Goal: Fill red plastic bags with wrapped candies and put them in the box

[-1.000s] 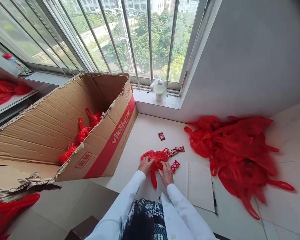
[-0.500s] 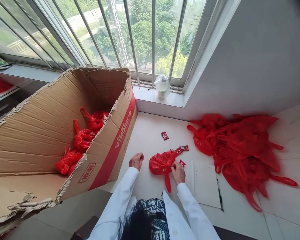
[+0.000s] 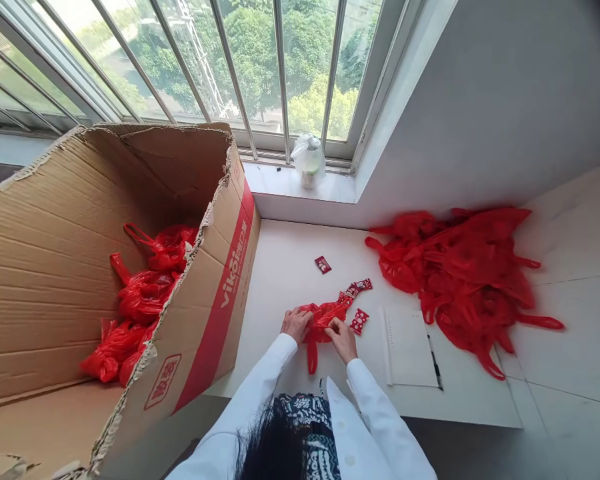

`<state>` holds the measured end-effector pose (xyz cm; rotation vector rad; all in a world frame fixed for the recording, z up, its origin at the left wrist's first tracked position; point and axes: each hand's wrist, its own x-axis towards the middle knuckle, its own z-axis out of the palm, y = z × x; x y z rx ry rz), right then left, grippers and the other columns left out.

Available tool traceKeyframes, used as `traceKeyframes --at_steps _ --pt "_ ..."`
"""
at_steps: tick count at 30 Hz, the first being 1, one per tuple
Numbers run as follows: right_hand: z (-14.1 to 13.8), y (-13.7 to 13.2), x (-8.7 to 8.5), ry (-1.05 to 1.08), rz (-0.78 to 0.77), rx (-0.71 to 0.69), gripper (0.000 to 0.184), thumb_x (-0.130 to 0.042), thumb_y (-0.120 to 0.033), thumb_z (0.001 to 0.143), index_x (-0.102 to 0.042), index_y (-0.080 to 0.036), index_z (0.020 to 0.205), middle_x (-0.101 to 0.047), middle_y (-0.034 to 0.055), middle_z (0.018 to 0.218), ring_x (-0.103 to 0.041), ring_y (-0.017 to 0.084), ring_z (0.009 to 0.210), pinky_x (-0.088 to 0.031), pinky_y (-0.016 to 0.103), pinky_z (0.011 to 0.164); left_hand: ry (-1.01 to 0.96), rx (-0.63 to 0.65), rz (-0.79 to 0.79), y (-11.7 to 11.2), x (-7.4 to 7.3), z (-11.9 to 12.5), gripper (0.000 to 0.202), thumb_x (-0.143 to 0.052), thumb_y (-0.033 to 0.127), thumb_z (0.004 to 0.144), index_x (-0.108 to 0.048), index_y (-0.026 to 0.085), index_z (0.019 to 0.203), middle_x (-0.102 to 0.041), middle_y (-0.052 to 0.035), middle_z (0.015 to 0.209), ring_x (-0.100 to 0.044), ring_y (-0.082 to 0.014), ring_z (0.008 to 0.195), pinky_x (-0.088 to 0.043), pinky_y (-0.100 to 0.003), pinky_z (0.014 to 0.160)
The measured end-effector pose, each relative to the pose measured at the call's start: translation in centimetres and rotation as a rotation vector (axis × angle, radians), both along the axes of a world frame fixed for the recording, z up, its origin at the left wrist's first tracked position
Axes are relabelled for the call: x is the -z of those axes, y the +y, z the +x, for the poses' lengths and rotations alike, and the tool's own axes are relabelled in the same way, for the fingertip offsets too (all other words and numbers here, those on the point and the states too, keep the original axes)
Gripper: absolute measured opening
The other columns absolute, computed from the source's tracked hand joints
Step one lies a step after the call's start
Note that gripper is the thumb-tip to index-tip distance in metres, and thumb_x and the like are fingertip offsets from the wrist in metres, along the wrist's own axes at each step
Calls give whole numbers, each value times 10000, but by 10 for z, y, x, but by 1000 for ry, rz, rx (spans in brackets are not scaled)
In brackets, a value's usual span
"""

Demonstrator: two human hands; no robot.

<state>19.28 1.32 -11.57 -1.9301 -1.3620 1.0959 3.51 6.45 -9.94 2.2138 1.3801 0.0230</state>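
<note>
A small red plastic bag (image 3: pixel 324 315) lies on the white table in front of me, one handle loop pointing toward my body. My left hand (image 3: pixel 296 325) is closed on the bag's left side. With pinched fingers, my right hand (image 3: pixel 343 339) holds its right edge. Several small red printed packets (image 3: pixel 353 291) lie just beyond the bag, at its upper right. Another patterned packet (image 3: pixel 359 321) rests beside my right hand, and a darker one (image 3: pixel 323 265) lies farther back. What is inside the bag is hidden.
At left stands a large open cardboard box (image 3: pixel 215 267) holding several filled red bags (image 3: pixel 147 293). A heap of red bags (image 3: pixel 475 280) lies at right. Near me are a notebook (image 3: pixel 411 350) and a pen (image 3: pixel 435 363). A clear bagged container (image 3: pixel 309 162) stands on the windowsill.
My left hand has moved right from the bare table onto the bag. My right hand still holds the bag's right side. The view has shifted, and the box appears farther left.
</note>
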Motion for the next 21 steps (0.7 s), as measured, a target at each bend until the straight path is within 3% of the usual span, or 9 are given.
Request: traceKeyframes --at_steps 8,12,16,19,21 --pt "-6 10 -6 -160 -34 158 84 -454 -267 697 -449 -217 630 -537 -19 702 -454 145 665 -258 234 565 -38 -17 35 25 -8 -25 183 -496 79 741 -596 232 749 -637 -7 771 -467 -194 827 -320 -359 793" --pt "2 3 2 -171 -72 230 97 -423 -280 712 -454 -221 642 -561 -17 697 -485 151 647 -299 241 569 -48 -55 19 33 -4 -42 183 -503 98 751 -624 234 776 -630 -12 741 -480 -200 830 -333 -371 811" --pt "9 -9 6 -153 -77 240 105 -410 -274 734 -501 -225 714 -601 0 740 -531 166 673 -383 274 642 -73 -55 -13 35 -2 -53 279 -493 96 744 -648 253 914 -623 -20 783 -487 -205 848 -379 -354 793" --pt "6 -7 -5 -191 36 193 195 -423 -217 739 -553 -211 885 -609 54 966 -534 202 900 -395 324 812 -110 -8 -27 34 -3 -51 425 -484 56 693 -615 248 1049 -614 -28 853 -476 -205 883 -414 -330 791" --pt "1 1 -15 -236 172 88 289 -435 -189 765 -561 -200 1024 -578 80 1086 -482 221 1030 -357 355 907 -140 37 -29 31 -4 -46 439 -528 81 668 -601 244 1069 -604 -34 922 -460 -215 945 -425 -330 816"
